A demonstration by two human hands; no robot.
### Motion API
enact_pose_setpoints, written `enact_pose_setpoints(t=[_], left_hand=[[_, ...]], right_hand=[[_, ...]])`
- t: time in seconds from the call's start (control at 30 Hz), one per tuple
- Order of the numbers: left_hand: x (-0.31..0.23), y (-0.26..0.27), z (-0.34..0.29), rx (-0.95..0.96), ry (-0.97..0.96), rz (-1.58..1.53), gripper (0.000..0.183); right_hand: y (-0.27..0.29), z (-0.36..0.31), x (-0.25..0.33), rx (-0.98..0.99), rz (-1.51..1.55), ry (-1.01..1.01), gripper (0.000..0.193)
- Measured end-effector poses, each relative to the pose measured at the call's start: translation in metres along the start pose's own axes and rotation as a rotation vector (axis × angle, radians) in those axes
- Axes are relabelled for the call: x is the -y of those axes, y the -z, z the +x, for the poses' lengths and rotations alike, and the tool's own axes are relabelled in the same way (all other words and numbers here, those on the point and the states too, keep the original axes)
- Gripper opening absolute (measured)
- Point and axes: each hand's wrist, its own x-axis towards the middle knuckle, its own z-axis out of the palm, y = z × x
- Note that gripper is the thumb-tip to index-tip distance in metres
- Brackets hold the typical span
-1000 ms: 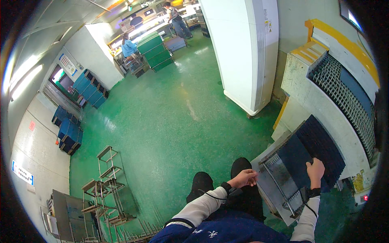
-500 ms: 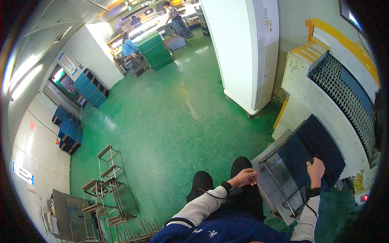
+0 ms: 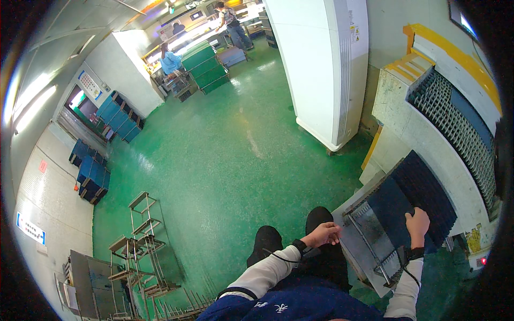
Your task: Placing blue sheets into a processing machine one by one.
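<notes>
A row of thin dark blue panels (image 3: 425,190) stands packed on edge in a metal rack (image 3: 369,235) at my lower right. My right hand (image 3: 417,224) is closed at the upper edge of the front dark blue panel (image 3: 393,206), its thumb on the near side and its other fingers hidden behind. Left of the rack, close to its side plate, hovers my left hand (image 3: 324,234) with the fingertips pinched together. Whatever is between them, if anything, is too small to make out. Both wrists wear black bands with thin cords.
Beyond the rack stands a pale machine (image 3: 428,128) with a ribbed conveyor (image 3: 455,125). A tall white cabinet (image 3: 321,75) rises ahead. Metal step frames (image 3: 144,230) stand at left, blue crates (image 3: 120,117) along the left wall. Far off, people work beside green crates (image 3: 204,67).
</notes>
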Motion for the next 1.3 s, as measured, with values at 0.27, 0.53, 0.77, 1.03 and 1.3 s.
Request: enact_pose_setpoints(t=[0.27, 0.53, 0.77, 1.03, 1.3], left_hand=[[-0.003, -0.002, -0.002, -0.011, 0.013, -0.001, 0.015], [-0.003, -0.002, -0.003, -0.005, 0.005, 0.003, 0.015], [-0.002, 0.000, -0.002, -0.003, -0.002, -0.012, 0.015], [-0.003, -0.002, -0.002, -0.002, -0.004, 0.003, 0.016], [0.001, 0.000, 0.002, -0.010, -0.006, 0.009, 0.019]], right_hand=[[0.009, -0.001, 0.008, 0.008, -0.013, -0.006, 0.039], [0.012, -0.002, 0.011, 0.011, -0.023, -0.016, 0.039], [0.010, -0.001, 0.010, 0.010, -0.024, -0.014, 0.042], [0.007, -0.002, 0.006, -0.010, -0.013, -0.014, 0.042], [0.008, 0.000, 0.008, 0.025, -0.008, -0.035, 0.042]])
